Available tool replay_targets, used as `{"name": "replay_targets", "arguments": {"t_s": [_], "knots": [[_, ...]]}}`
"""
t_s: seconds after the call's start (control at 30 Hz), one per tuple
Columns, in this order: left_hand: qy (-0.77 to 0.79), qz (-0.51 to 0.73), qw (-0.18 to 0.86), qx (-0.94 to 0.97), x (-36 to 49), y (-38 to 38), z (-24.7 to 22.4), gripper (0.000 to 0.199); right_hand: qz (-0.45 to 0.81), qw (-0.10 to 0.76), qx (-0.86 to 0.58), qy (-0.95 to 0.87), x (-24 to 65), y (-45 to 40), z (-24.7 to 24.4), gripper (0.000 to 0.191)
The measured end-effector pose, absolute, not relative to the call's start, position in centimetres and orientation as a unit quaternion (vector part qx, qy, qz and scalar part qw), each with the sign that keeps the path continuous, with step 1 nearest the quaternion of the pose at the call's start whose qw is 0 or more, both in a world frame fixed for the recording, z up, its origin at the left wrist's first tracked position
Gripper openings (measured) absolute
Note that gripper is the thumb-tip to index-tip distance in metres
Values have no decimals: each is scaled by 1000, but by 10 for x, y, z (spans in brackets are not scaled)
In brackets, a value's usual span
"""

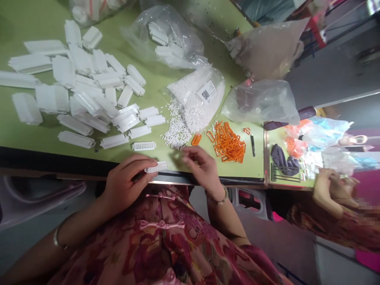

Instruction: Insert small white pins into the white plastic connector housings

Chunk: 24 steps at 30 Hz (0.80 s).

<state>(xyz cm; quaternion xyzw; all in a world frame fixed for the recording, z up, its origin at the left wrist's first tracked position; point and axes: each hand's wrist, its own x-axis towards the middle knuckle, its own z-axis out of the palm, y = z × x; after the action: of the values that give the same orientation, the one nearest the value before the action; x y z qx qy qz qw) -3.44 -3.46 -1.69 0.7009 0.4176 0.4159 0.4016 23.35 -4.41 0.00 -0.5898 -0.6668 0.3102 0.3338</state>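
My left hand [127, 182] is closed around one end of a white slotted plastic piece [157, 167], held at the table's front edge. My right hand [202, 166] hovers near the small white pegs [177, 124], its thumb and forefinger close together; whatever they may pinch is too small to make out. Behind the held piece lies another white slotted piece [144, 146] with rows of holes facing up. The pegs spill from a clear bag [204, 97] with a QR label. Orange plastic frames [228, 142] form a heap to the right of my right hand.
Many white plastic pieces [86, 91] cover the left of the green table [142, 35]. Plastic bags [166, 35] stand at the back. A black pen-like tool [252, 145] lies by the orange heap. At right, another person's hands [332, 186] work beside a dark cloth [283, 160].
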Motion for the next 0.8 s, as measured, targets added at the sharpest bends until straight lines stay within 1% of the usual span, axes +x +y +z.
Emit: {"name": "replay_targets", "arguments": {"t_s": [0.07, 0.13, 0.27, 0.43, 0.53, 0.6, 0.63, 0.8], "knots": [[425, 416, 469, 653, -30, -35, -17, 13, 190, 316, -659, -656, 258, -48, -5, 15], [430, 412, 510, 621, -23, -33, -17, 13, 138, 288, -672, -668, 275, -48, -10, 13], [465, 397, 492, 620, -10, -28, -16, 18, 111, 227, -669, -699, 275, -41, -16, 9], [497, 365, 500, 609, -8, -26, -11, 24, 81, 112, -684, -716, 261, -36, -5, 16], [497, 365, 491, 615, -9, -27, -11, 22, 91, 86, -681, -722, 262, -38, 3, 17], [491, 372, 483, 622, -9, -26, -13, 21, 112, 106, -676, -721, 263, -39, 7, 17], [487, 375, 480, 626, -9, -26, -14, 20, 133, 134, -669, -719, 262, -40, 9, 16], [474, 374, 462, 650, -9, -25, -17, 15, 303, 347, -567, -683, 237, -41, 16, 9]]}}
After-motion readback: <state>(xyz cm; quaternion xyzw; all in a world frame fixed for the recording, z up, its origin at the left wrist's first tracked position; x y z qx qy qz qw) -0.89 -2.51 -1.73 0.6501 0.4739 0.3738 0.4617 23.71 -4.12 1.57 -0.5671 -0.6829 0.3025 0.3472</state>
